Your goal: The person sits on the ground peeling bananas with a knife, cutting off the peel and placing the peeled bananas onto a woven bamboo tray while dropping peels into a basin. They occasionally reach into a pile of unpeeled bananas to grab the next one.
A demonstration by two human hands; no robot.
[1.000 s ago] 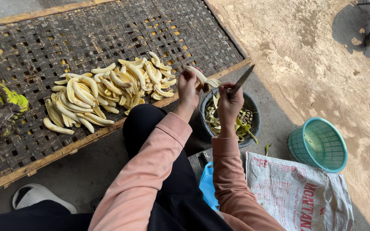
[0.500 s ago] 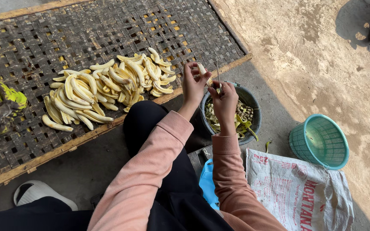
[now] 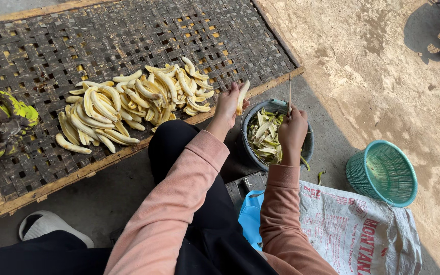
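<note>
Bare mat (image 3: 128, 35) beyond the peeled bananas (image 3: 133, 109); bucket (image 3: 309, 147) blocks rightward.

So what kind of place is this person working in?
Most likely an outdoor yard used for drying fruit. A big woven mat lies on bare ground with peeled bananas spread across it, a bucket holds the peels, and the left hand and right hand work in sunlight.

woven tray (image 3: 128, 30): 1 | peeled bananas (image 3: 128, 104) on it: too many to count | green bunch (image 3: 1, 125) on it: 1 | bucket (image 3: 309, 145) beside it: 1 | green basket (image 3: 383, 173): 1 | sack (image 3: 355, 229): 1
</note>
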